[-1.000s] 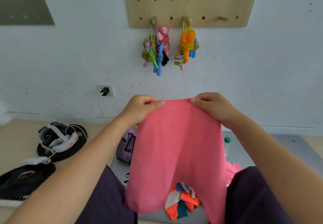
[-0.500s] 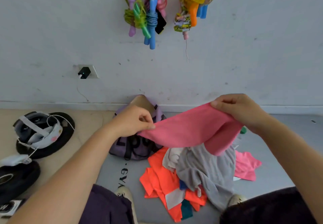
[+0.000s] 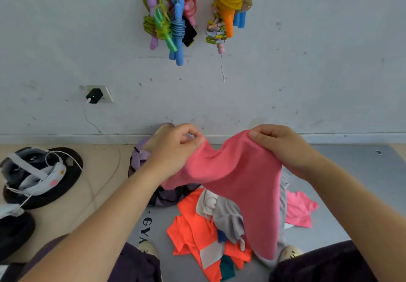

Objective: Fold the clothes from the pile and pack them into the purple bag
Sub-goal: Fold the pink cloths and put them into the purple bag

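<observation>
I hold a pink garment (image 3: 237, 182) up in front of me, above the floor. My left hand (image 3: 175, 149) pinches its left top corner and my right hand (image 3: 283, 147) grips the right top corner; the cloth sags between them and hangs down to the right. Under it lies the clothes pile (image 3: 211, 226) on a grey mat: orange, grey, teal and another pink piece. The purple bag (image 3: 142, 160) stands against the wall behind my left hand, mostly hidden by hand and garment.
Black weight plates (image 3: 44, 193) with a white headset (image 3: 35, 171) lie on the wooden floor at left. Jump ropes (image 3: 175, 17) hang on the wall above. A charger (image 3: 94, 95) is plugged into a wall socket. My shoes (image 3: 290, 253) and knees are at the bottom.
The garment came down from a flat spread in front of the wall to a low, slack hold over the pile. My hands dropped and the view tilted down toward the floor.
</observation>
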A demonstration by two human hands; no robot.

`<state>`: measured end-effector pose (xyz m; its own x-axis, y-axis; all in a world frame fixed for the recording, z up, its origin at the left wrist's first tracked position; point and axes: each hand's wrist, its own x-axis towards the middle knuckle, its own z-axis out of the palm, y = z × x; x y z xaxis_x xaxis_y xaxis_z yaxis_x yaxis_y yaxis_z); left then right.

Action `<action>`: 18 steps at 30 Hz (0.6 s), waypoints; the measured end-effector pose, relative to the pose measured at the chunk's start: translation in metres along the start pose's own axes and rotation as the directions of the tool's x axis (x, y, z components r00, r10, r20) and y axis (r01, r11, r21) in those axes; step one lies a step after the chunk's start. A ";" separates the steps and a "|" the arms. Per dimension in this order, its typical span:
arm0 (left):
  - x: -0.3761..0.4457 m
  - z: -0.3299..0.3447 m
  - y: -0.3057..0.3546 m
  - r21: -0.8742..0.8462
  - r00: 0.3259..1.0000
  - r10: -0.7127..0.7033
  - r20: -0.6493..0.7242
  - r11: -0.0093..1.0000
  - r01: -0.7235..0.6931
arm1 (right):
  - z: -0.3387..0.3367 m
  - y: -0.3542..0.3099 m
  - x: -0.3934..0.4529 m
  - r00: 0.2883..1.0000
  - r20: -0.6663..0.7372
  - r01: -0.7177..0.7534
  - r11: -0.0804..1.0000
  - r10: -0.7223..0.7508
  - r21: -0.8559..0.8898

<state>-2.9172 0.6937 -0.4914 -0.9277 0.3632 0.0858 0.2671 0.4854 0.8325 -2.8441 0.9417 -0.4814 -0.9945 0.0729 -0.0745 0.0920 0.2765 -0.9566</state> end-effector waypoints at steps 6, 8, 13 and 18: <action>-0.022 0.026 0.013 -0.179 0.934 0.025 0.356 0.983 0.042 | 0.019 -0.009 -0.016 0.968 0.249 0.001 0.988 -0.040 0.155; -0.026 0.030 0.016 -0.217 0.912 0.063 0.405 0.976 0.029 | 0.023 -0.011 -0.020 0.940 0.334 0.011 0.982 -0.075 0.189; -0.017 0.013 0.019 -0.221 0.994 0.097 0.052 0.972 -0.083 | 0.020 -0.014 -0.020 0.956 0.285 0.035 0.993 -0.067 0.115; -0.008 -0.019 0.017 -0.340 0.977 -0.044 -0.208 0.940 -0.030 | 0.014 -0.015 -0.021 0.946 0.322 0.036 0.999 -0.024 -0.031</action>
<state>-2.9106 0.6835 -0.4674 -0.9726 0.1681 0.1607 0.1898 0.1748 0.9661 -2.8254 0.9225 -0.4698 -0.9593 -0.2461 -0.1385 0.0581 0.3081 -0.9496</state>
